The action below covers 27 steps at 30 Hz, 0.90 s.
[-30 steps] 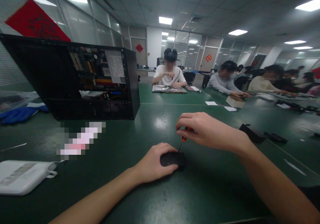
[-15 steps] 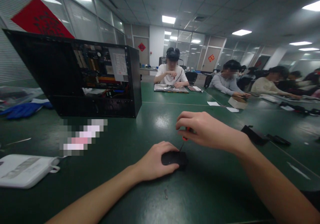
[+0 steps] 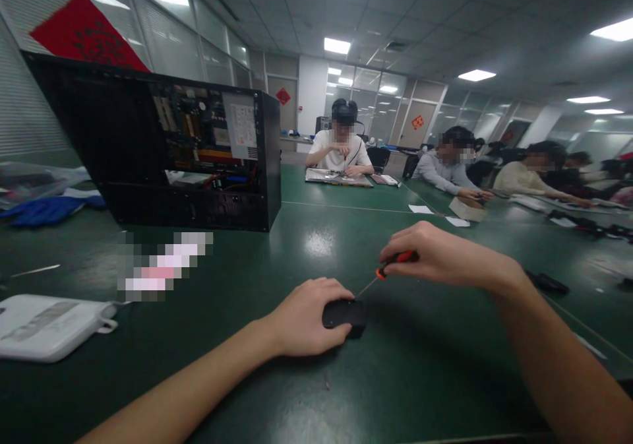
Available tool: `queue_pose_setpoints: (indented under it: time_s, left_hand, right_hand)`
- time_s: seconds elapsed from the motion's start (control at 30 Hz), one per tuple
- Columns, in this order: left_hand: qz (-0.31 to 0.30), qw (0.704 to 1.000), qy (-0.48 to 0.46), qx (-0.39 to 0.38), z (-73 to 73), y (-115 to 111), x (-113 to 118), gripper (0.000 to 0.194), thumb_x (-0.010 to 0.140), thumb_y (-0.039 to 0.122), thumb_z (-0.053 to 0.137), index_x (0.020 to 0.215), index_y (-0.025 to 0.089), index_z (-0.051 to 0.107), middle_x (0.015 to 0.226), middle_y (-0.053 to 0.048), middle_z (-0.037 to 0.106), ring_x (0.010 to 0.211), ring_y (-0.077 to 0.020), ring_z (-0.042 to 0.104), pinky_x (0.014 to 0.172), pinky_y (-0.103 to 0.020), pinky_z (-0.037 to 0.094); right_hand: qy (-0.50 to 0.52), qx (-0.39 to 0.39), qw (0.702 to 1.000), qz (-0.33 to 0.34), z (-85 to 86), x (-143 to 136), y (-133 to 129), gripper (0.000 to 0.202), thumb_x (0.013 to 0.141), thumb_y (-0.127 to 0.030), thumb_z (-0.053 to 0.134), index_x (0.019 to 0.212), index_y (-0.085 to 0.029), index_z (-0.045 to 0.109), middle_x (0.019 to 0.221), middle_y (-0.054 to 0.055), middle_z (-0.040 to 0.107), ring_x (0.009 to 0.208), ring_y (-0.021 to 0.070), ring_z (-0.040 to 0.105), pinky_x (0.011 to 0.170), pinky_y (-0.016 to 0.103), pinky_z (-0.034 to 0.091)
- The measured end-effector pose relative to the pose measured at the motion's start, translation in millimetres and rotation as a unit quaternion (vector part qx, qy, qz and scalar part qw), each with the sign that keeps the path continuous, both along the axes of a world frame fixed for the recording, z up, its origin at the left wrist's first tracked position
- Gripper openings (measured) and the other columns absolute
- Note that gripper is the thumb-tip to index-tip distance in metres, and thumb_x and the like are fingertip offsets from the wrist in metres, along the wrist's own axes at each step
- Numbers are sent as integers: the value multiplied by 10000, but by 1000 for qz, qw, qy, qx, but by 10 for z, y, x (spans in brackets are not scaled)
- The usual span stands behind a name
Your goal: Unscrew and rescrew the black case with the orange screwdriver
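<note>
A small black box-like part point(image 3: 345, 317) rests on the green table, its exact kind unclear. My left hand point(image 3: 312, 317) is closed around its left side, thumb at the near edge and fingers at the far edge. My right hand point(image 3: 426, 254) grips a screwdriver point(image 3: 401, 258) with a red and black handle. The screwdriver slants down to the left, and its thin metal tip meets the far edge of the black part, close to my left fingertips. Whether the tip sits in a screw or a seam is too small to tell.
An open black computer case point(image 3: 208, 160) stands at the left, near blue gloves point(image 3: 52, 210). A white device point(image 3: 57, 328) lies at the near left. Across the table point(image 3: 316, 398) a person point(image 3: 341, 140) works. Further right are a cardboard box point(image 3: 467, 209) and black parts point(image 3: 547, 282).
My right hand has swung to the right, tilting the screwdriver from nearly upright to a low slant. My left hand still holds the black part in about the same place.
</note>
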<state>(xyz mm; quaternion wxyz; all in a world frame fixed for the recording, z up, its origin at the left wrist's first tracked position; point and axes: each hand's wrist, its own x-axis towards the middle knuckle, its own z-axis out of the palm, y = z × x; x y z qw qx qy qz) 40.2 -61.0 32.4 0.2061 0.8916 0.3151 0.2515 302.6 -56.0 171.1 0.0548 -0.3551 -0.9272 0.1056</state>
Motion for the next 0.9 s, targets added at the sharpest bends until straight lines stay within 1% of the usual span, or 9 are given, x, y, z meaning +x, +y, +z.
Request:
queue_pose_setpoints:
  time_s: [0.13, 0.2, 0.3, 0.47, 0.63, 0.77, 0.9]
  left_hand:
    - [1, 1000, 12, -5, 12, -2, 84, 416, 837, 426, 782, 1199, 222, 763, 1176, -67, 770, 1062, -294, 727, 970, -405, 546]
    - [4, 1000, 4, -10, -5, 2, 117, 404, 843, 433, 783, 1186, 219, 772, 1166, -62, 780, 1055, -284, 735, 954, -385, 555]
    - [10, 1000, -11, -9, -36, 3, 137, 383, 846, 424, 786, 1168, 216, 778, 1152, -60, 786, 1041, -272, 741, 940, -364, 559]
    - [1, 1000, -16, -3, -60, 0, 126, 365, 862, 424, 780, 1162, 216, 775, 1152, -57, 786, 1035, -267, 741, 933, -355, 556]
    - [-1, 1000, -20, 2, -61, -5, 121, 372, 872, 423, 774, 1175, 207, 771, 1164, -56, 780, 1046, -262, 735, 945, -350, 553]
    - [-1, 1000, -20, 0, -56, -18, 122, 381, 873, 419, 772, 1183, 197, 766, 1171, -59, 777, 1056, -264, 733, 945, -351, 551]
    - [-5, 1000, -20, -2, -61, -9, 110, 375, 871, 417, 779, 1174, 198, 764, 1161, -60, 778, 1050, -264, 733, 931, -352, 549]
  right_hand:
    - [18, -9, 999, -29, -70, 261, 10, 296, 1000, -428, 632, 1046, -184, 794, 978, 54, 761, 864, 167, 691, 762, 277, 492]
    - [33, -14, 999, -40, -132, 371, 9, 307, 992, -448, 639, 1040, -188, 796, 977, 56, 762, 870, 174, 694, 771, 287, 498]
    - [55, -35, 997, -35, -219, 462, 3, 319, 985, -467, 647, 1043, -193, 799, 982, 65, 766, 889, 188, 701, 780, 299, 505]
    - [74, -44, 996, -28, -277, 463, -2, 320, 982, -466, 648, 1035, -191, 803, 970, 68, 768, 882, 190, 706, 775, 299, 509]
    - [63, -40, 997, -28, -305, 461, 6, 322, 986, -468, 642, 1040, -193, 801, 980, 69, 766, 888, 191, 701, 775, 299, 501]
    - [45, -44, 997, -38, -314, 449, 3, 363, 999, -502, 617, 1061, -194, 799, 1001, 72, 764, 911, 196, 700, 799, 299, 499]
    - [22, -54, 997, -50, -326, 441, -28, 396, 1002, -530, 606, 1093, -203, 810, 994, 71, 772, 887, 198, 700, 777, 305, 490]
